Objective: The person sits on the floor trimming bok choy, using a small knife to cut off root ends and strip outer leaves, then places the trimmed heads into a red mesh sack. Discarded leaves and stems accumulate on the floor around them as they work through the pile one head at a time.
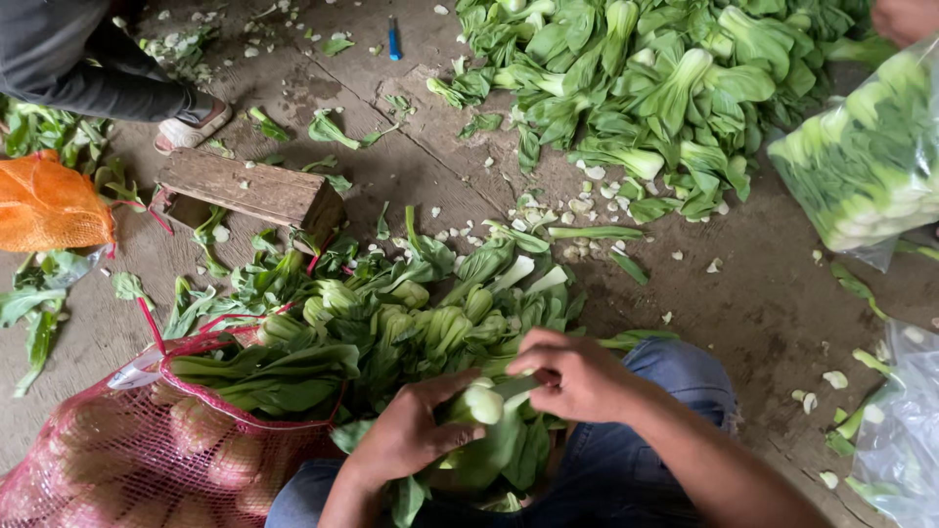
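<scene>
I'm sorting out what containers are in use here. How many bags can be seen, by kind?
Red net bag: 1
Orange net bag: 1
Clear plastic bags: 2, one full of greens, one at the right edge
Total: 4

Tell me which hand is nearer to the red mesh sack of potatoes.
Left. The left hand grips a bok choy just right of the red mesh sack; the right hand works at the bok choy's base, farther right.
</scene>
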